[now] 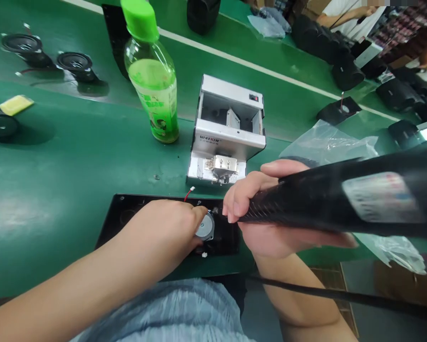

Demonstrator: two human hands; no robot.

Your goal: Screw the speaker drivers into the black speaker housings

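Observation:
My right hand (pixel 266 213) is wrapped round a black electric screwdriver (pixel 316 199) with a sticker on its body. Its tip points left, close to the rim of a small round speaker (pixel 205 227). The speaker lies on a black panel (pixel 110 221) at the table's front edge. My left hand (pixel 170 223) grips the speaker from the left, thumb and fingers at its rim, covering part of it. A red wire with a white connector (pixel 192 189) sticks up behind that hand, and another white connector (pixel 204 255) lies near the panel's front edge.
A silver screw feeder (pixel 231 128) stands just behind the panel. Left of it is a green-capped drink bottle (pixel 152 95). Two loose speakers (pixel 74 61) and a yellow block (pixel 17 104) are farther left. Plastic bags (pixel 327 140) lie to the right; a cable (pixel 306 289) crosses below. People work beyond.

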